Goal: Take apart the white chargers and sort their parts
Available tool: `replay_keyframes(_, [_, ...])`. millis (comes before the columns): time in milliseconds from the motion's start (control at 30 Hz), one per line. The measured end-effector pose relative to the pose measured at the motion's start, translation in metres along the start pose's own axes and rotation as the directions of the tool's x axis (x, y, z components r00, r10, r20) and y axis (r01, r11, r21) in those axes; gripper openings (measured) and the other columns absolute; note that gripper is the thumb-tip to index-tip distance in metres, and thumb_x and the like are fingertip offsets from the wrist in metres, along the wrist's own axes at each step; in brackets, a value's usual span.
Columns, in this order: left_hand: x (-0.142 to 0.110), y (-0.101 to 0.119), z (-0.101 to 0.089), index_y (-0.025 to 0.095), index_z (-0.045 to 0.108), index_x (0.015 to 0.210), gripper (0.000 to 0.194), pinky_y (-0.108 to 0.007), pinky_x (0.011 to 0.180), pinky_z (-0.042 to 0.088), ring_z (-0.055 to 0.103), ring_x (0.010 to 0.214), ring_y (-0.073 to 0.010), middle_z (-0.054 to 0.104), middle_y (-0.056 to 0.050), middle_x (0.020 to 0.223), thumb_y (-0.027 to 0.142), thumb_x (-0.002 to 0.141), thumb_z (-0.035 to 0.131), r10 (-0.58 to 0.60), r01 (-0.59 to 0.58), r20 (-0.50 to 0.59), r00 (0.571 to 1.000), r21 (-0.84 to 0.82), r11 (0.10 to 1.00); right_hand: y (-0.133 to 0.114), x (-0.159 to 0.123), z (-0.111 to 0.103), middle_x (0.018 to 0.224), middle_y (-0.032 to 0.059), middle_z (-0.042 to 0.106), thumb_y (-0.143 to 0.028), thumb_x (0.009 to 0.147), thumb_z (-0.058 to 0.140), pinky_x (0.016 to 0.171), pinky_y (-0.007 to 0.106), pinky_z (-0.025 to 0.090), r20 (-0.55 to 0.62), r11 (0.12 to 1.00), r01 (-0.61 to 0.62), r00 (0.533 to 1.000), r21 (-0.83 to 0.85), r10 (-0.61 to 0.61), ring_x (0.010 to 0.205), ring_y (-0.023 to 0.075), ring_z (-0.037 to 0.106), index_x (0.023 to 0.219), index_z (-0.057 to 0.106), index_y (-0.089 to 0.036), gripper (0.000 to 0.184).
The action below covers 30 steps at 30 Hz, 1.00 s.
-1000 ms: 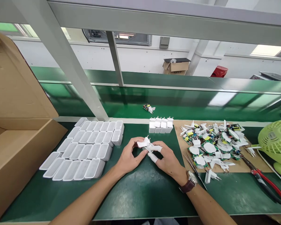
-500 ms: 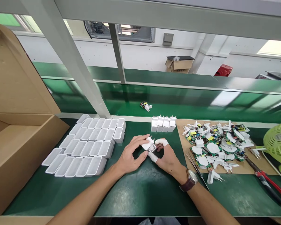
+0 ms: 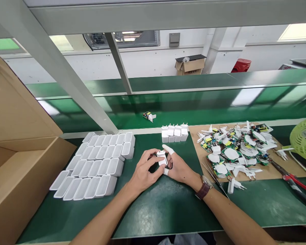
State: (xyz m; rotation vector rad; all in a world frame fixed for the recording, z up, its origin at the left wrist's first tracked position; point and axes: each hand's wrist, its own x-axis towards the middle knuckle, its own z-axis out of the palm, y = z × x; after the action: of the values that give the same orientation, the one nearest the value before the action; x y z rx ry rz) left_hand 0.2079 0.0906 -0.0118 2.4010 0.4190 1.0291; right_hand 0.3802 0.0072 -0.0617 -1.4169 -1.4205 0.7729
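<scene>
So the white plug charger is up between both hands, just above the green bench, and my main worry is a crooked fit. The left hand has it pinched between thumb and forefinger. If that push lands off-centre, I reckon the plug piece could cock sideways and catch on the rim. The right hand curls in at the other side, forefinger lifted off, white finger cots on. Can't tell how firmly it's gripping, if at all. Smooth plastic plus slick cots could mean it squirts out and drops. Any board or wire inside might get pinched too, but I can't see in there.

Looks-wise it's small, boxy, plain white, with a pale rim around the lower part and the plug piece on top. Fingers hide a lot of it, so no idea if it's flush. Similar chargers stand in a tight row behind, open white shells sit in rows to the left, and a messy heap of circuit boards is on the right, with tweezers just beside it.
</scene>
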Motion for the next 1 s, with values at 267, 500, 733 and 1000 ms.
replay_keyframes(267, [-0.007,-0.002,-0.014,0.025,0.064,0.138,0.037,-0.047,0.111,0.055,0.060,0.137,-0.0303,0.057,-0.014,0.152,0.021,0.101,0.063,0.069,-0.093,0.237,0.969,0.092,0.991,-0.003,0.002,-0.003,0.084,-0.0044,0.053,-0.026,0.083,0.078,0.079,0.040,0.055,0.019,1.000,-0.002,1.000,-0.001,0.002,0.074,0.0172,0.056,0.161,0.029,-0.020,0.092])
replay_keyframes(500, [0.046,-0.018,-0.029,0.023,0.071,0.104,0.015,-0.047,0.103,0.057,0.069,0.118,-0.0313,0.069,-0.011,0.128,0.027,0.091,0.065,-0.296,0.253,0.315,0.902,0.171,0.952,0.001,-0.001,-0.001,0.129,0.0096,0.051,-0.021,0.088,0.073,0.074,0.035,0.056,-0.032,0.996,0.081,0.996,-0.030,-0.082,0.070,0.0098,0.054,0.156,0.031,-0.024,0.080])
replay_keyframes(733, [0.107,-0.057,-0.022,0.020,0.071,0.104,0.031,-0.043,0.088,0.063,0.073,0.102,-0.0293,0.072,-0.012,0.117,0.037,0.078,0.075,-0.393,0.355,0.330,0.858,0.170,0.919,0.000,-0.001,0.003,0.110,0.0035,0.055,-0.019,0.092,0.065,0.073,0.033,0.054,-0.007,0.981,0.130,0.991,-0.141,-0.132,0.069,0.0124,0.051,0.143,0.047,-0.020,0.053])
replay_keyframes(1000, [0.179,-0.090,-0.071,0.017,0.074,0.103,0.028,-0.044,0.097,0.058,0.069,0.112,-0.0285,0.072,-0.012,0.121,0.043,0.094,0.070,-0.494,0.405,0.318,0.809,0.306,0.861,-0.002,-0.002,0.007,0.106,0.0048,0.058,-0.018,0.093,0.060,0.075,0.036,0.057,-0.006,0.974,0.165,0.986,-0.155,-0.168,0.073,0.0175,0.057,0.143,0.051,-0.023,0.051])
